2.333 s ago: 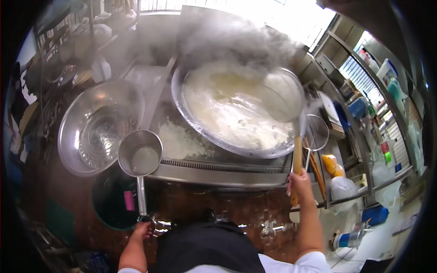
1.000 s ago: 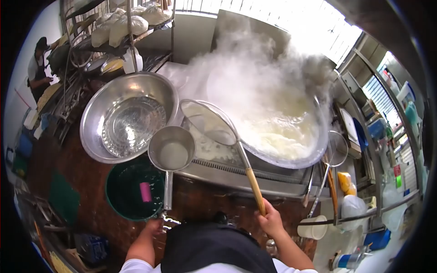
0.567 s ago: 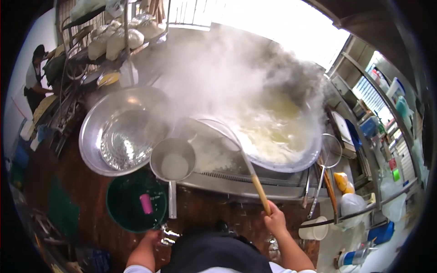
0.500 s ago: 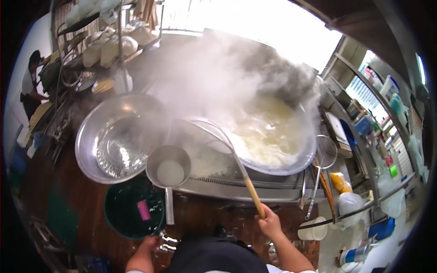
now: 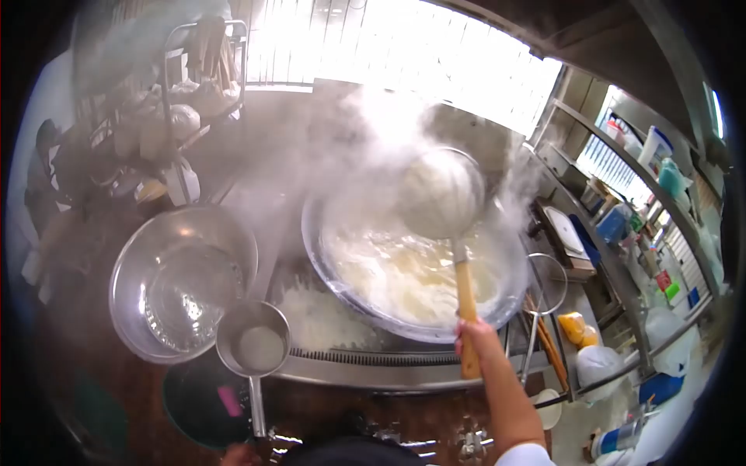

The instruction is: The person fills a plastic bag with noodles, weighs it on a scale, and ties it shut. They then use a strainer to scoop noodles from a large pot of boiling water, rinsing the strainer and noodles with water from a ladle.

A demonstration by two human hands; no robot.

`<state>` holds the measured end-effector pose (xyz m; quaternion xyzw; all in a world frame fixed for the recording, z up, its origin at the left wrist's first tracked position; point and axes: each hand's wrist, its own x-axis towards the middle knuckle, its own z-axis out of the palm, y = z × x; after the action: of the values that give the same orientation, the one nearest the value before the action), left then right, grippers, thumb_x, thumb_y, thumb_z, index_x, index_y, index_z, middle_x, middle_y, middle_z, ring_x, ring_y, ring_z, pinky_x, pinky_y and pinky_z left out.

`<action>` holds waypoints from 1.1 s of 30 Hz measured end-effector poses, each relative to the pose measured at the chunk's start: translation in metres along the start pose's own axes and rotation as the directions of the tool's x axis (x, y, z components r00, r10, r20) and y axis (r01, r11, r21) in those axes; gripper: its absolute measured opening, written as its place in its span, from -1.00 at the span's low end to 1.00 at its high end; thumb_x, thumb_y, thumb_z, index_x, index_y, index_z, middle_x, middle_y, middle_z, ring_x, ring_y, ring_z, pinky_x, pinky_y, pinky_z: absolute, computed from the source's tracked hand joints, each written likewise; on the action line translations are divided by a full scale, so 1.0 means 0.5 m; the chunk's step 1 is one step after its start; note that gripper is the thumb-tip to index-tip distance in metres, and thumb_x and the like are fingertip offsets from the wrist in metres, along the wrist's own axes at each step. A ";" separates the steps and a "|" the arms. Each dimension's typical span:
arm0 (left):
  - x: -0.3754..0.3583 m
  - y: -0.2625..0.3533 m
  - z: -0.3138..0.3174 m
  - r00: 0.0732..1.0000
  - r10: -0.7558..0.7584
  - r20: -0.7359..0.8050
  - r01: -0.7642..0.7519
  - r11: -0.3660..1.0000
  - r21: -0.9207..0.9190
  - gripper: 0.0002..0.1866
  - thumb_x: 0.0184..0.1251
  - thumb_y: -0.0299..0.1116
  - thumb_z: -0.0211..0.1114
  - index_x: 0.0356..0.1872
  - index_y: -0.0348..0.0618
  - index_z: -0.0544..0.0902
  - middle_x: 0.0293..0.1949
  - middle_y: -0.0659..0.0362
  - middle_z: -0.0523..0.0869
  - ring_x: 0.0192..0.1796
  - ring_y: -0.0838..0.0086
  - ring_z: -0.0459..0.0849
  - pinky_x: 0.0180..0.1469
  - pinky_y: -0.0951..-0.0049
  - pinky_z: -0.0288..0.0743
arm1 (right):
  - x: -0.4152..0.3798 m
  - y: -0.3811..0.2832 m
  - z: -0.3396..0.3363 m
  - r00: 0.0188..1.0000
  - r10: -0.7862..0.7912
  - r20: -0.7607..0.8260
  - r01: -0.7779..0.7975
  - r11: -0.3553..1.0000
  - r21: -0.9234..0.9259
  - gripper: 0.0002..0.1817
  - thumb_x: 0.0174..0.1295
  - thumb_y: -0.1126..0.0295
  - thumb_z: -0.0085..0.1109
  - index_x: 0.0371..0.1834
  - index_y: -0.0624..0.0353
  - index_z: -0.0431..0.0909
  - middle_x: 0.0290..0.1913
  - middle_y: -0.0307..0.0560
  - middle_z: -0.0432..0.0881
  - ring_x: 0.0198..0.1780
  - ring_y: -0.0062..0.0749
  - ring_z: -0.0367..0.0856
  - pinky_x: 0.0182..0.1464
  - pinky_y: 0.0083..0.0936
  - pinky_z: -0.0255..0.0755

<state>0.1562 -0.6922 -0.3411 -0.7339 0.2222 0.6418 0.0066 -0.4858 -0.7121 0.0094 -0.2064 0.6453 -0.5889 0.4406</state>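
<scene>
In the head view, we note our right hand (image 5: 475, 338) closed around the wooden handle of a skimmer (image 5: 440, 193). The skimmer's round mesh bowl is raised clear of the liquid, above the far side of the large wok (image 5: 412, 272), and carries a white heap. Thick steam rises around it and blurs the wok's far rim. The wok holds pale, frothing liquid and sits in a steel worktop (image 5: 373, 371) with a slotted strip along its near edge.

We see only the top of our left hand (image 5: 235, 454) at the bottom edge of the frame, at the end of the long handle of a steel ladle pot (image 5: 253, 349). The fingers are cut off, so we cannot tell how the grip stands. The ladle pot's bowl is level, holds a little cloudy liquid, and hangs just beside the worktop's near left corner, above a dark green bucket (image 5: 203, 400) on the floor.

To the left of the wok stands a wide steel basin (image 5: 183, 281) with a perforated liner inside. A white spill (image 5: 318, 318) lies on the worktop between basin and wok. A second wire strainer (image 5: 544, 287) hangs at the wok's right side. Shelves (image 5: 622, 225) with containers run along the right wall.
</scene>
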 end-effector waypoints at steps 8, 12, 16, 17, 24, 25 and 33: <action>-0.080 0.042 0.025 0.992 0.120 -0.042 -0.124 0.987 -0.105 -0.64 0.33 -0.01 0.25 0.05 0.09 0.59 -0.33 0.27 0.68 -0.42 0.43 0.64 -0.38 0.34 0.52 | 0.567 -0.059 -0.193 0.978 0.088 -0.187 -0.081 0.996 0.046 -0.90 0.25 0.45 0.09 -0.37 0.23 0.43 -0.56 -0.12 0.47 -0.61 -0.40 0.50 -0.61 -0.37 0.47; -0.096 0.028 0.053 0.964 0.262 0.050 -0.241 0.936 -0.256 -0.62 0.30 0.00 0.31 0.04 0.10 0.59 -0.30 0.28 0.70 -0.43 0.49 0.63 -0.43 0.43 0.49 | 0.686 -0.057 -0.148 0.959 0.140 -0.246 -0.144 0.990 0.002 -0.91 0.23 0.48 0.10 -0.34 0.28 0.43 -0.54 -0.10 0.49 -0.60 -0.41 0.50 -0.60 -0.37 0.49; -0.137 0.038 0.116 0.990 0.093 -0.109 -0.106 0.986 -0.126 -0.55 0.29 0.07 0.32 0.07 0.06 0.59 -0.32 0.28 0.70 -0.44 0.51 0.62 -0.44 0.45 0.48 | 0.734 -0.042 -0.079 0.974 0.199 -0.107 -0.196 0.980 0.041 -0.91 0.25 0.44 0.09 -0.38 0.20 0.44 -0.61 -0.16 0.47 -0.65 -0.42 0.47 -0.60 -0.38 0.48; -0.137 0.033 0.121 0.990 0.086 -0.113 -0.100 0.986 -0.130 -0.55 0.29 0.07 0.32 0.07 0.06 0.59 -0.32 0.28 0.70 -0.44 0.51 0.62 -0.44 0.45 0.48 | 0.735 -0.039 -0.061 0.973 0.205 -0.102 -0.202 0.979 0.038 -0.91 0.25 0.44 0.09 -0.38 0.20 0.44 -0.61 -0.16 0.47 -0.65 -0.42 0.47 -0.60 -0.38 0.48; -0.159 0.032 0.130 0.986 -0.028 -0.162 0.017 0.997 -0.069 -0.58 0.31 0.03 0.28 0.07 0.05 0.58 -0.32 0.27 0.68 -0.44 0.51 0.61 -0.46 0.44 0.45 | 0.700 -0.010 0.057 0.957 0.267 0.113 -0.251 0.958 -0.142 -0.89 0.22 0.45 0.18 -0.37 0.25 0.48 -0.56 -0.13 0.52 -0.60 -0.43 0.51 -0.57 -0.37 0.50; -0.157 0.034 0.123 0.988 -0.037 -0.152 0.025 0.996 -0.083 -0.58 0.32 0.03 0.28 0.07 0.05 0.58 -0.32 0.27 0.68 -0.44 0.51 0.61 -0.45 0.42 0.46 | 0.689 -0.003 0.068 0.958 0.265 0.112 -0.249 0.959 -0.136 -0.89 0.22 0.45 0.18 -0.37 0.25 0.48 -0.56 -0.13 0.52 -0.60 -0.43 0.51 -0.57 -0.37 0.50; -0.102 0.039 0.061 0.996 -0.028 -0.087 0.017 0.993 -0.118 -0.68 0.41 -0.06 0.16 0.05 0.06 0.58 -0.35 0.27 0.68 -0.47 0.51 0.60 -0.42 0.37 0.46 | 0.488 0.028 0.123 0.781 0.377 0.498 -0.418 0.908 -0.032 -0.81 0.25 0.41 0.19 -0.11 0.14 0.44 -0.47 -0.27 0.48 -0.55 -0.62 0.49 -0.50 -0.54 0.50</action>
<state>0.1172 -0.6847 -0.2930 -0.7632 0.1759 0.6205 -0.0392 -0.5608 -0.9362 -0.0781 -0.1910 0.5159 -0.4357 0.7124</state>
